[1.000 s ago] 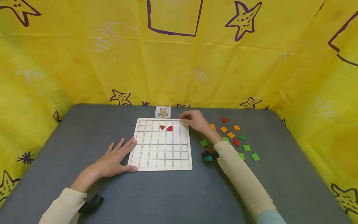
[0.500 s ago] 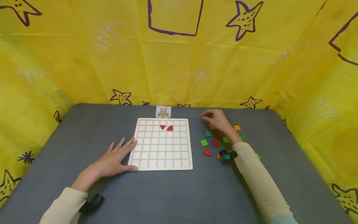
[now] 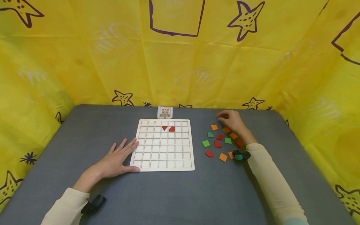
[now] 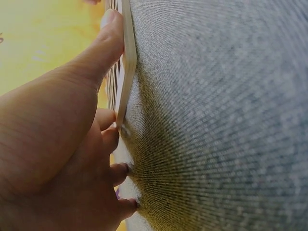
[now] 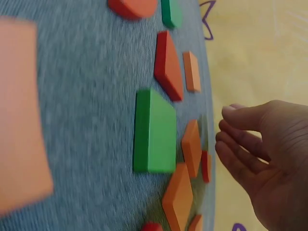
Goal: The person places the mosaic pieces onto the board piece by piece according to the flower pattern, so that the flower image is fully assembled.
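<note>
Rests left hand (image 3: 116, 158) spread against board (image 3: 170, 148); holds right hand (image 3: 232, 121) loosely curled, empty. Pinch green tile (image 5: 162, 137) edgewise: likely light, stiff.

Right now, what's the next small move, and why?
I'd probably lower the right hand and pinch the orange tile lying farthest left in the head view. The hand hovers over the table and looks empty, while only two red tiles sit on the grid board, its edge steadied by the left hand.
</note>
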A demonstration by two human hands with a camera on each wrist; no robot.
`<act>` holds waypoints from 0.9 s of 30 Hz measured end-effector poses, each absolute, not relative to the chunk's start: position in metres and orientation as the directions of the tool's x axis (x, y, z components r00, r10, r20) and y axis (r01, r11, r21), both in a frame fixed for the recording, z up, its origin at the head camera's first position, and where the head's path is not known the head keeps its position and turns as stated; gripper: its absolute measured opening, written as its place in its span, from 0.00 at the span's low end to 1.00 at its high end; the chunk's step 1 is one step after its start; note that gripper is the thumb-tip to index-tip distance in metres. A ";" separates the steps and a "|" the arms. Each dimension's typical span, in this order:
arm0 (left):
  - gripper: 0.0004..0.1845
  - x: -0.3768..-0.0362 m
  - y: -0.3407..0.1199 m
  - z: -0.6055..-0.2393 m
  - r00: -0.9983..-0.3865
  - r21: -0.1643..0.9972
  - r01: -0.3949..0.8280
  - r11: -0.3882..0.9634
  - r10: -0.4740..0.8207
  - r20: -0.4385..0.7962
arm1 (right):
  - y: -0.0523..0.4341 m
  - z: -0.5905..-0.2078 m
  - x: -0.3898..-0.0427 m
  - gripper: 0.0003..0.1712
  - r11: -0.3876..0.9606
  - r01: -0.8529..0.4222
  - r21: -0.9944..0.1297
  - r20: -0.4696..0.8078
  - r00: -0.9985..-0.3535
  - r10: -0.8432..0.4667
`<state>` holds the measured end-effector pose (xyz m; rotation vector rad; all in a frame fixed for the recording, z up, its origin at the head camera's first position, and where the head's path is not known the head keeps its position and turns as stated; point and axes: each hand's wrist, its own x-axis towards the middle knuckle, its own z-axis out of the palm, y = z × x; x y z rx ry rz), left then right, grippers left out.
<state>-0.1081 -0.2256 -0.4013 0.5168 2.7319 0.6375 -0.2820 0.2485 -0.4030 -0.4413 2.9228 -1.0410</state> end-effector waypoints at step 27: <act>0.59 -0.107 -0.226 -0.403 -0.899 0.471 0.268 0.841 0.394 -0.192 | 0.259 -0.399 -0.281 0.19 0.832 -0.131 -0.540 0.057 -0.991 -0.119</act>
